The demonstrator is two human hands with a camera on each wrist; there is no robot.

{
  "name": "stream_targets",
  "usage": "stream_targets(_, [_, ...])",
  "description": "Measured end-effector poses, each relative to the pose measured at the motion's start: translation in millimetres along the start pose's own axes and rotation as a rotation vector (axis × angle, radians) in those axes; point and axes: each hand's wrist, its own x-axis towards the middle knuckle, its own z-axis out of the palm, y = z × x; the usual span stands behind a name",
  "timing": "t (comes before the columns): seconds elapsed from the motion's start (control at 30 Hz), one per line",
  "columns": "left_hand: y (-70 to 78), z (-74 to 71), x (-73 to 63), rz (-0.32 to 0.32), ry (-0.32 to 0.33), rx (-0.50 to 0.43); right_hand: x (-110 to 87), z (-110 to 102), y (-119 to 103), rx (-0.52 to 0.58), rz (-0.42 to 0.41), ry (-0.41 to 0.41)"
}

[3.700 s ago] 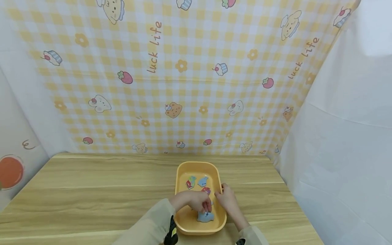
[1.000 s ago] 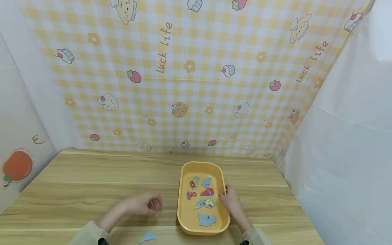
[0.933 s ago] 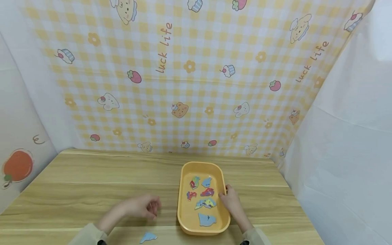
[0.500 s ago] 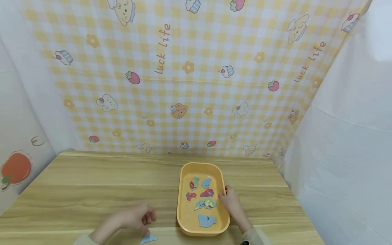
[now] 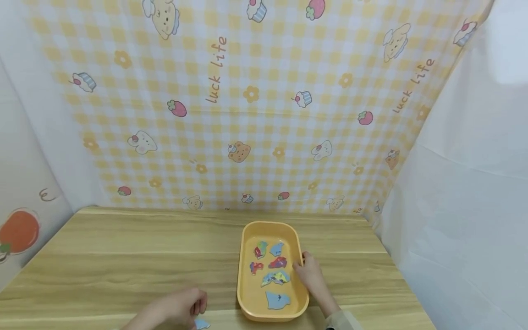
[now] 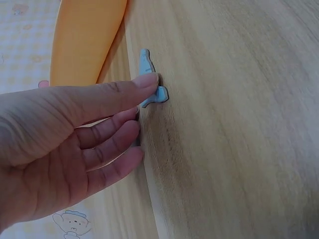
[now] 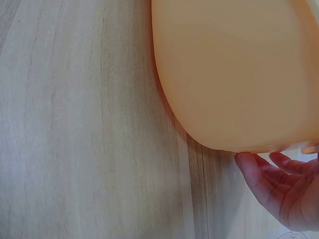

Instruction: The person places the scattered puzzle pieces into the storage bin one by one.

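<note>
My left hand (image 5: 181, 308) is low at the front of the table, left of the tray. Its thumb lies across a light blue puzzle piece (image 6: 162, 94) and pinches it at the tabletop; the index finger is mostly hidden behind the thumb. My right hand (image 5: 312, 276) grips the right rim of a yellow-orange plastic tray (image 5: 240, 279), thumb at the inner side. Inside the tray lie several separate puzzle pieces, among them a plain blue one (image 5: 277, 300), a blue-and-yellow one (image 5: 275, 277) and a red-purple one (image 5: 277, 262).
The wood-grain table (image 5: 144, 256) reaches back to a yellow checked cloth (image 5: 264, 119) with cartoon prints. White sheeting (image 5: 462, 183) hangs along the right side, and a pale panel with a red fruit print (image 5: 19, 231) stands at the left.
My left hand left the tray, moved left, then came down toward me onto the blue piece on the table. The right hand keeps its hold on the tray rim.
</note>
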Motion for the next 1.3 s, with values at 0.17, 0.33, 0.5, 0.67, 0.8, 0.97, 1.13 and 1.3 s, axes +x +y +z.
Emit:
stream_targets(0.17, [3.5,1.6,-0.4,0.008,-0.012,-0.014,0.9,1.1,2.5,0.007,-0.005,0.002])
stream_targets(0.33, [4.5,2.2,-0.6,0.007,-0.022,0.057,0.8,1.3,1.6,0.002,-0.005,-0.006])
stream_targets(0.5, [6.1,2.8,0.4,-0.003,-0.042,0.144,-0.9,0.6,0.8,0.008,-0.009,-0.004])
stream_targets(0.67, [6.2,3.4,1.4,-0.015,-0.045,0.189,-2.0,-0.9,-0.1,0.010,-0.016,-0.001])
stream_targets(0.8, [6.5,5.6,1.1,-0.015,-0.035,0.217,-1.7,-0.6,0.2,0.006,-0.023,0.005])
stream_targets(0.97, [5.1,6.0,-0.8,0.013,-0.023,0.202,-1.1,0.4,1.4,0.001,-0.017,-0.002])
stream_targets(1.13, [4.5,4.7,0.7,0.069,-0.063,0.159,-0.8,2.1,2.3,0.009,-0.006,-0.002])
stream_targets(1.3, [5.4,0.7,4.5,0.143,-0.108,0.076,-1.0,0.8,1.1,-0.006,-0.013,0.006])
